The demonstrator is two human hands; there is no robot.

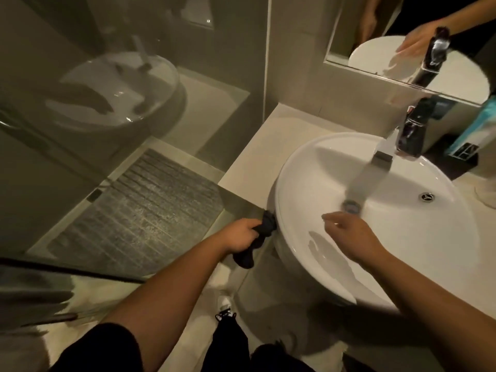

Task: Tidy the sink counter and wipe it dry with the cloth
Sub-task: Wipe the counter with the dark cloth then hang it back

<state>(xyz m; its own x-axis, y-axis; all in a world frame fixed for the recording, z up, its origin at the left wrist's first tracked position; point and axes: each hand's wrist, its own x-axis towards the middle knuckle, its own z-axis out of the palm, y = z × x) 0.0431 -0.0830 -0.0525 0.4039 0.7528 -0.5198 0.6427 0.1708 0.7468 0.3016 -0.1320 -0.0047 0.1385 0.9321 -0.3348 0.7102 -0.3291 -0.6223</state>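
Note:
A round white basin (303, 167) stands on a pale counter (257, 146). My left hand (239, 236) is closed around a dark cloth (264, 232), which it presses into the gap between the counter's front corner and the basin's left side. Part of the cloth hangs down below the hand. My right hand (349, 234) hovers over the basin's near inside, fingers loosely spread, holding nothing. A chrome tap (410, 135) reaches over the bowl from the back.
A mirror (381, 36) hangs behind the tap. A teal box (475, 132) and dark items stand at the back right of the counter. A glass shower screen (107, 130) borders the counter on the left, with a grey mat (139, 210) beyond it.

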